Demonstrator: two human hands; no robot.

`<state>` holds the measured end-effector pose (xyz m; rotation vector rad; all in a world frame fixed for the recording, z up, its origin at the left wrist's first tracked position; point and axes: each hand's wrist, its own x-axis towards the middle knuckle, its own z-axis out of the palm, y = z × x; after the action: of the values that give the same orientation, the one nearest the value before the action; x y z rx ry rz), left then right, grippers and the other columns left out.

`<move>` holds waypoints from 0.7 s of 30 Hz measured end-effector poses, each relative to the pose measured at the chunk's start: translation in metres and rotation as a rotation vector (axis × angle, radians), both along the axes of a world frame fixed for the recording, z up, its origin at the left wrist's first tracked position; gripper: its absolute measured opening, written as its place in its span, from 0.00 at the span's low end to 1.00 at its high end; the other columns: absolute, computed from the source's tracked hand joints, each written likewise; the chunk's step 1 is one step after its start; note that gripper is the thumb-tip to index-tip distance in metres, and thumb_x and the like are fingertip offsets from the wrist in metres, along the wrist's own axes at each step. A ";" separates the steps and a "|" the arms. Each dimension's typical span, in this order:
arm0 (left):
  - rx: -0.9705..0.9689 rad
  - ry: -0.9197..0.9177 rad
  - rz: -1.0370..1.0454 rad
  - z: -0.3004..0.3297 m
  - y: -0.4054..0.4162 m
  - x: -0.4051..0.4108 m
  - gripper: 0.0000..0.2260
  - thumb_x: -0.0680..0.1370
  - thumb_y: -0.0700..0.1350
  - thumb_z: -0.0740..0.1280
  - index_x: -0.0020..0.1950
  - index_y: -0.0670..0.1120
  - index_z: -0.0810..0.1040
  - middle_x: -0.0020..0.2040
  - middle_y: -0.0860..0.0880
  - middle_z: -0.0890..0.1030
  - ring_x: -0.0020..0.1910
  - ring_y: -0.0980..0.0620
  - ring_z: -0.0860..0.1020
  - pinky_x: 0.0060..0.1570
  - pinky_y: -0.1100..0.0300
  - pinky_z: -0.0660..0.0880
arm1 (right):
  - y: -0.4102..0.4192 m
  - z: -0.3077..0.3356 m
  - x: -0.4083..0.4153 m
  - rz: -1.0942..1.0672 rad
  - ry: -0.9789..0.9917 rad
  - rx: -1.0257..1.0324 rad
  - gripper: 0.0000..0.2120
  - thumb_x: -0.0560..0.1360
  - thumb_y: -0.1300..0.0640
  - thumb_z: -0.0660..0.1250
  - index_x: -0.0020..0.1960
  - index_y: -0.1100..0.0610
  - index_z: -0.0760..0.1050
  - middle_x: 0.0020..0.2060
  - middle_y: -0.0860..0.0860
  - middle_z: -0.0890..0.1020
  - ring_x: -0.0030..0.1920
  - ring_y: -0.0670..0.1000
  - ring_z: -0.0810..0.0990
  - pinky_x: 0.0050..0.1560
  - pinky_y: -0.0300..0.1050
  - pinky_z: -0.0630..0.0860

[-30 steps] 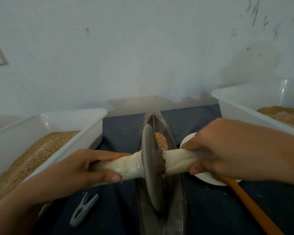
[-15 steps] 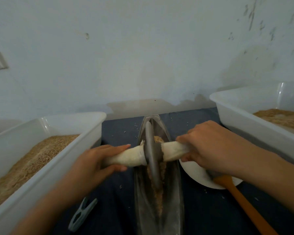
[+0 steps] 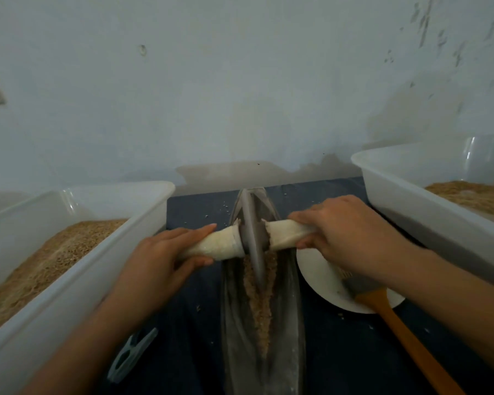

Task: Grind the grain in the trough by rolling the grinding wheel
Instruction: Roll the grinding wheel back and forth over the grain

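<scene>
Since earlier frame, grey metal disc grinding wheel [image 3: 251, 240] rolled to far end of long grey boat-shaped trough [image 3: 290, 323]; left hand [image 3: 166, 258] and right hand [image 3: 345, 232] clamped on white-wrapped axle handles. Brown grain [image 3: 261, 303] behind wheel partly crushed; more passes likely needed.

A: What flanks the middle?
B: A white tub [image 3: 77, 266] on the left and another tub [image 3: 428, 212] on the right, both holding tan meal.
A: And lower down?
B: A grey peg [image 3: 131, 356] on the dark cloth [image 3: 348, 352], a white plate [image 3: 322, 283] with an orange spatula [image 3: 405, 337] on it.
</scene>
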<state>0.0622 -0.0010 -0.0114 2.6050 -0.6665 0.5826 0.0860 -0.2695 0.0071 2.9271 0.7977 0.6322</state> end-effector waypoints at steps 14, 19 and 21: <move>-0.185 0.514 -0.263 0.028 0.022 -0.027 0.23 0.68 0.51 0.73 0.58 0.71 0.73 0.52 0.61 0.82 0.52 0.63 0.79 0.51 0.72 0.73 | -0.003 0.044 -0.057 0.087 0.260 -0.121 0.19 0.71 0.36 0.63 0.31 0.45 0.61 0.27 0.46 0.69 0.28 0.41 0.66 0.28 0.36 0.57; -0.080 0.216 -0.076 0.014 0.011 -0.016 0.22 0.67 0.58 0.70 0.60 0.70 0.73 0.50 0.62 0.82 0.50 0.63 0.79 0.52 0.61 0.75 | 0.001 0.026 -0.029 0.006 0.263 -0.038 0.09 0.74 0.42 0.64 0.48 0.45 0.74 0.42 0.46 0.79 0.45 0.47 0.77 0.39 0.41 0.69; 0.003 0.053 -0.009 0.005 0.003 -0.009 0.22 0.71 0.57 0.70 0.64 0.65 0.70 0.50 0.61 0.79 0.48 0.61 0.77 0.49 0.60 0.73 | 0.002 0.013 -0.014 -0.025 0.180 -0.011 0.12 0.76 0.44 0.63 0.57 0.44 0.73 0.49 0.47 0.80 0.51 0.49 0.77 0.50 0.45 0.73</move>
<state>0.0531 0.0021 -0.0060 2.6097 -0.6622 0.5083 0.0724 -0.2679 0.0203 3.0101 0.7750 0.3649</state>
